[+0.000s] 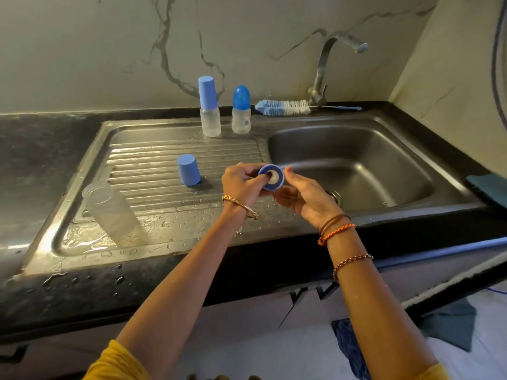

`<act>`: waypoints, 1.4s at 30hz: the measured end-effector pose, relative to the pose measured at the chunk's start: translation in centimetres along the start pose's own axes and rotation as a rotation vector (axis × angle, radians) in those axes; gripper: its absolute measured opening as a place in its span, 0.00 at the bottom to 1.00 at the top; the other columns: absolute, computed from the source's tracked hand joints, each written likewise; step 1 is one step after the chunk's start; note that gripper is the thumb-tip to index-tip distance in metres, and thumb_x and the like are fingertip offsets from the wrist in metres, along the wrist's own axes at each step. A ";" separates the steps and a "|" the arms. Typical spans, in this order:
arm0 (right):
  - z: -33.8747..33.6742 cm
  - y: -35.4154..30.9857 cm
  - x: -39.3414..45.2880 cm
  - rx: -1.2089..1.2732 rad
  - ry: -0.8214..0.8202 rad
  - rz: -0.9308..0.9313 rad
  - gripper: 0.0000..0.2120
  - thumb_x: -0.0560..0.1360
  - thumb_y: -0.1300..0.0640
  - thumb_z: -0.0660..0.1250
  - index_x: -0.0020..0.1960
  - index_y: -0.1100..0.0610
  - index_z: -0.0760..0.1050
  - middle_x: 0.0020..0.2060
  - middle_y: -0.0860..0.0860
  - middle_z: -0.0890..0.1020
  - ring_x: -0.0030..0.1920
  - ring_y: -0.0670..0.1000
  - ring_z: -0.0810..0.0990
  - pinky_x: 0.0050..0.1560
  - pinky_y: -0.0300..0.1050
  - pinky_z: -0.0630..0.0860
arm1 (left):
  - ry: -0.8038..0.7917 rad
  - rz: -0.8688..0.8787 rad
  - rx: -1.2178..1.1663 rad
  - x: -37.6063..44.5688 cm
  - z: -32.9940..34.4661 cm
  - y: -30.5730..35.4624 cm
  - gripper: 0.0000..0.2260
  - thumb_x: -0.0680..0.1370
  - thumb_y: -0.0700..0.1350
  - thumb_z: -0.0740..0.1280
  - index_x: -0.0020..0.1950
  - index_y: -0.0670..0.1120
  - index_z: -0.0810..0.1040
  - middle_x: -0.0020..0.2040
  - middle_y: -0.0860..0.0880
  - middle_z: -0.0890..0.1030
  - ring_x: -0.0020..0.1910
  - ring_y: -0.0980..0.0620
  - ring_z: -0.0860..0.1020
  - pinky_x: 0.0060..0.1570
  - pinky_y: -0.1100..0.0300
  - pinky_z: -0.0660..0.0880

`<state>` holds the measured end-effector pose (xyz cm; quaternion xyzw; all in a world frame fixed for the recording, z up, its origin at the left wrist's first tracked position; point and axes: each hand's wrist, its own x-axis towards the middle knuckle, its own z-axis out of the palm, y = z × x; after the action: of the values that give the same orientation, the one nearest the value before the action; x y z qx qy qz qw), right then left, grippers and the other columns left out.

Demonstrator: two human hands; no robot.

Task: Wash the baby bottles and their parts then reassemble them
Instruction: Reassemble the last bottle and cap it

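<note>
Both hands hold a blue screw ring (pixel 271 181) with a pale teat inside it, above the edge between drainboard and basin. My left hand (pixel 241 183) pinches the ring's left rim; my right hand (pixel 304 196) cups it from the right and below. A clear bottle body (pixel 111 215) stands upside down on the wet drainboard at the front left. A loose blue cap (pixel 188 170) stands mouth down on the ribs. Two assembled bottles stand at the back: one with a tall cylindrical blue cap (pixel 210 106), one with a rounded blue cap (pixel 241 109).
A blue and white bottle brush (pixel 285 107) lies behind the sink next to the tap (pixel 326 69). The steel basin (pixel 384 149) lies to the right, its drain partly hidden by my right hand. A dark cloth (pixel 488 187) sits on the right counter edge.
</note>
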<state>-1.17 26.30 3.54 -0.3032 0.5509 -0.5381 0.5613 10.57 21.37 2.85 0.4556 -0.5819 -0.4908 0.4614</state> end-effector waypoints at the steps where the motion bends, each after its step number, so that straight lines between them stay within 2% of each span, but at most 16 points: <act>1: 0.1 0.1 0.1 0.029 -0.020 0.000 0.10 0.79 0.52 0.59 0.47 0.54 0.77 0.41 0.52 0.80 0.43 0.48 0.78 0.46 0.40 0.76 | -0.014 -0.001 0.002 -0.1 -0.1 0.1 0.10 0.70 0.34 0.71 0.51 0.39 0.82 0.46 0.41 0.82 0.41 0.47 0.82 0.36 0.58 0.81; 5: 0.8 0.1 0.4 0.234 -0.018 -0.021 0.06 0.78 0.59 0.61 0.48 0.55 0.77 0.40 0.52 0.80 0.41 0.47 0.77 0.45 0.39 0.74 | -0.021 -0.011 0.022 -0.2 -0.9 0.2 0.12 0.70 0.35 0.72 0.53 0.39 0.81 0.42 0.46 0.81 0.37 0.55 0.81 0.33 0.65 0.79; 8: 1.1 -0.1 0.8 0.233 0.001 -0.004 0.03 0.76 0.61 0.63 0.47 0.56 0.75 0.40 0.52 0.80 0.40 0.47 0.77 0.44 0.38 0.74 | -0.009 -0.019 0.028 0.0 -1.5 0.1 0.11 0.68 0.34 0.73 0.50 0.39 0.82 0.39 0.48 0.80 0.34 0.58 0.80 0.30 0.68 0.78; 14: 1.7 -0.5 0.8 0.111 -0.023 -0.029 0.04 0.75 0.65 0.63 0.44 0.60 0.76 0.33 0.50 0.82 0.37 0.45 0.79 0.36 0.33 0.78 | -0.028 -0.055 -0.008 0.2 -2.4 -0.1 0.12 0.66 0.32 0.73 0.44 0.45 0.80 0.44 0.45 0.81 0.43 0.50 0.80 0.38 0.57 0.81; 17: 1.7 -1.6 0.4 -0.059 0.027 -0.070 0.02 0.74 0.62 0.65 0.44 0.58 0.77 0.38 0.52 0.81 0.37 0.46 0.80 0.38 0.35 0.79 | -0.069 -0.087 -0.085 0.0 -2.8 0.4 0.13 0.68 0.31 0.72 0.46 0.46 0.80 0.45 0.46 0.80 0.42 0.51 0.80 0.37 0.62 0.80; 21: 1.8 -2.6 0.0 0.046 0.092 -0.145 0.01 0.74 0.60 0.66 0.44 0.56 0.77 0.34 0.49 0.82 0.37 0.46 0.79 0.36 0.36 0.79 | -0.043 -0.110 -0.231 -0.3 -3.9 0.3 0.10 0.73 0.35 0.69 0.53 0.43 0.78 0.42 0.49 0.80 0.39 0.53 0.79 0.36 0.66 0.79; 24: 3.0 -1.8 0.2 -0.184 0.154 -0.212 0.03 0.71 0.57 0.70 0.43 0.55 0.78 0.37 0.49 0.80 0.40 0.45 0.79 0.40 0.37 0.78 | 0.116 0.042 -0.020 -0.9 -5.5 -0.8 0.12 0.72 0.38 0.71 0.56 0.41 0.79 0.45 0.48 0.80 0.39 0.56 0.78 0.41 0.65 0.78; 26: 5.1 -0.9 0.1 -0.279 0.102 -0.243 0.04 0.70 0.56 0.72 0.43 0.55 0.77 0.37 0.48 0.80 0.40 0.45 0.78 0.41 0.40 0.78 | 0.273 0.188 0.150 -1.9 -7.1 -1.8 0.12 0.71 0.37 0.71 0.53 0.42 0.79 0.47 0.49 0.79 0.41 0.57 0.76 0.37 0.73 0.73; 28: 7.5 -0.1 -0.2 -0.279 0.037 -0.263 0.05 0.70 0.59 0.72 0.43 0.56 0.77 0.36 0.49 0.80 0.39 0.46 0.79 0.39 0.40 0.79 | 0.423 0.322 0.285 -2.6 -9.1 -3.0 0.12 0.69 0.40 0.71 0.51 0.42 0.78 0.49 0.50 0.76 0.48 0.52 0.75 0.37 0.72 0.73; 31: 11.3 0.6 -0.5 -0.302 -0.020 -0.333 0.07 0.68 0.61 0.74 0.45 0.59 0.78 0.39 0.51 0.81 0.43 0.49 0.80 0.42 0.43 0.81 | 0.553 0.549 0.467 -3.0 -12.8 -4.6 0.16 0.66 0.47 0.67 0.51 0.43 0.73 0.48 0.46 0.75 0.51 0.52 0.69 0.50 0.57 0.70; 33: 13.8 0.7 -0.4 -0.407 -0.034 -0.423 0.09 0.67 0.61 0.75 0.45 0.58 0.78 0.42 0.52 0.81 0.47 0.50 0.80 0.47 0.45 0.80 | 0.614 0.602 0.526 -2.9 -15.4 -4.7 0.18 0.65 0.50 0.67 0.51 0.46 0.67 0.49 0.40 0.76 0.52 0.51 0.68 0.54 0.65 0.60; 35: 16.4 0.7 -0.2 -0.476 -0.062 -0.486 0.12 0.67 0.60 0.75 0.48 0.58 0.78 0.44 0.51 0.80 0.47 0.48 0.78 0.48 0.40 0.78 | 0.679 0.565 0.517 -2.7 -17.9 -4.4 0.22 0.64 0.53 0.68 0.52 0.47 0.65 0.50 0.38 0.74 0.53 0.51 0.67 0.54 0.67 0.58; 37: 18.7 0.6 -0.1 -0.487 -0.077 -0.532 0.13 0.67 0.60 0.75 0.49 0.59 0.77 0.44 0.50 0.79 0.44 0.44 0.77 0.44 0.33 0.77 | 0.684 0.438 0.438 -2.5 -20.0 -4.4 0.31 0.61 0.59 0.69 0.57 0.45 0.65 0.54 0.37 0.71 0.54 0.52 0.66 0.58 0.61 0.62; 38: 19.9 0.7 0.0 -0.483 -0.079 -0.548 0.13 0.67 0.60 0.75 0.49 0.60 0.78 0.44 0.50 0.79 0.43 0.43 0.77 0.43 0.31 0.76 | 0.647 0.332 0.390 -2.4 -21.2 -4.5 0.37 0.58 0.61 0.70 0.60 0.42 0.66 0.57 0.38 0.69 0.55 0.52 0.65 0.59 0.56 0.64; 40: 22.0 1.0 0.3 -0.482 -0.077 -0.566 0.14 0.66 0.61 0.75 0.50 0.63 0.79 0.43 0.51 0.80 0.42 0.43 0.78 0.41 0.29 0.76 | 0.494 0.130 0.331 -2.0 -23.3 -4.8 0.47 0.53 0.63 0.72 0.63 0.39 0.66 0.60 0.42 0.67 0.57 0.53 0.65 0.59 0.56 0.67; 42: 23.3 1.2 0.4 -0.512 -0.065 -0.573 0.14 0.66 0.61 0.76 0.50 0.64 0.80 0.42 0.51 0.81 0.41 0.45 0.78 0.41 0.31 0.76 | 0.295 -0.015 0.320 -1.5 -24.5 -5.1 0.47 0.53 0.56 0.79 0.66 0.41 0.65 0.62 0.45 0.69 0.57 0.53 0.69 0.59 0.57 0.70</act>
<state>21.08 20.30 7.12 -0.5920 0.5423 -0.5084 0.3114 35.28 18.66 -0.05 0.5942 -0.5752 -0.3237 0.4597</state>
